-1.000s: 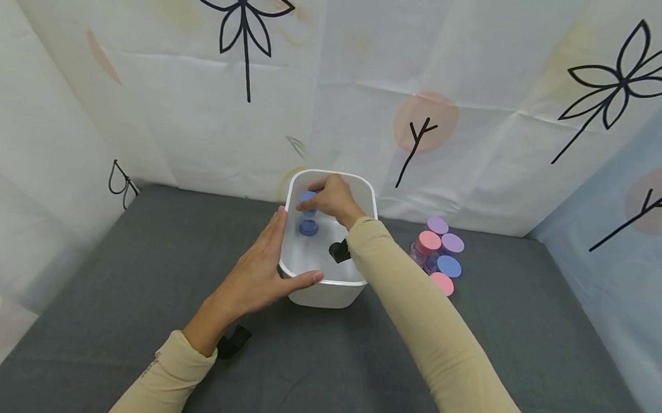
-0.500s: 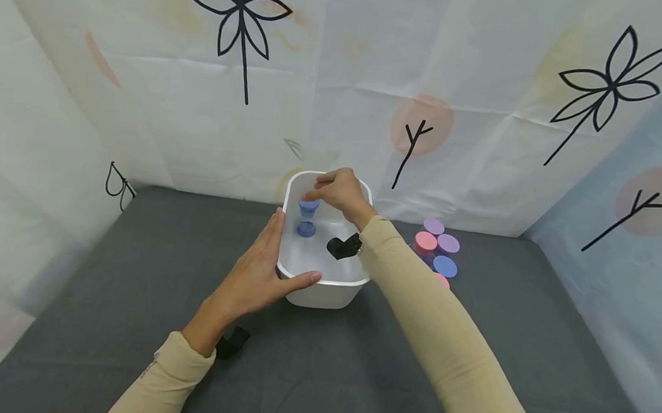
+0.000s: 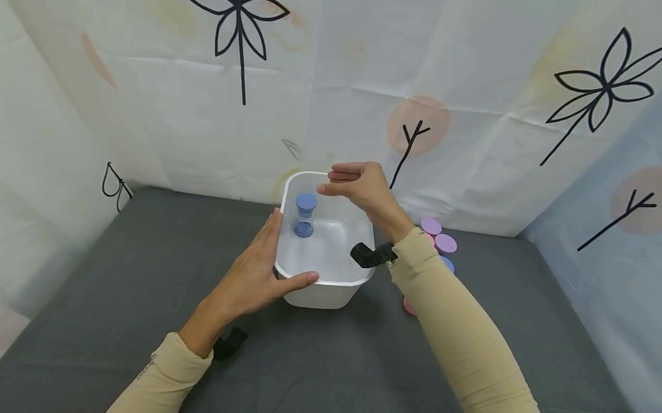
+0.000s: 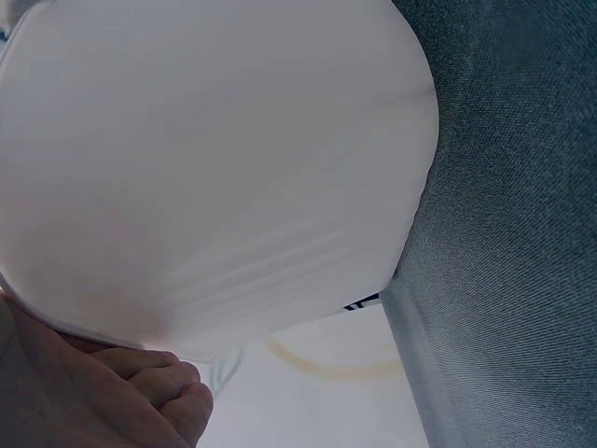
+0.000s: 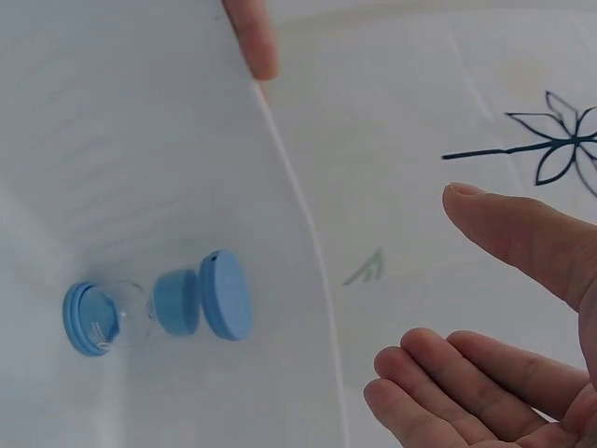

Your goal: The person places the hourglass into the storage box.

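A blue hourglass [image 3: 305, 215] stands upright inside a white plastic bin [image 3: 322, 297], near its back left corner. In the right wrist view the hourglass [image 5: 226, 295] shows blue caps, a clear glass and blue sand. My right hand [image 3: 367, 188] hovers over the bin's back right part, thumb and fingers apart, holding nothing. My left hand [image 3: 252, 273] steadies the bin at its front left, fingers stretched along the outer wall and thumb laid over the front rim. The left wrist view shows the bin's outer wall [image 4: 215, 177] with fingers [image 4: 154, 378] against it.
Right of the bin, partly hidden by my right sleeve, stand several more hourglasses, with purple caps [image 3: 446, 243], a blue cap [image 3: 448, 263] and a pink-red one [image 3: 409, 306]. A dark grey cloth [image 3: 527, 323] covers the table. Patterned fabric walls [image 3: 347, 120] enclose the back and sides.
My right hand has let go of the blue hourglass and drawn up and to the right, away from it. The hourglass stays standing in the bin. My left hand keeps its place.
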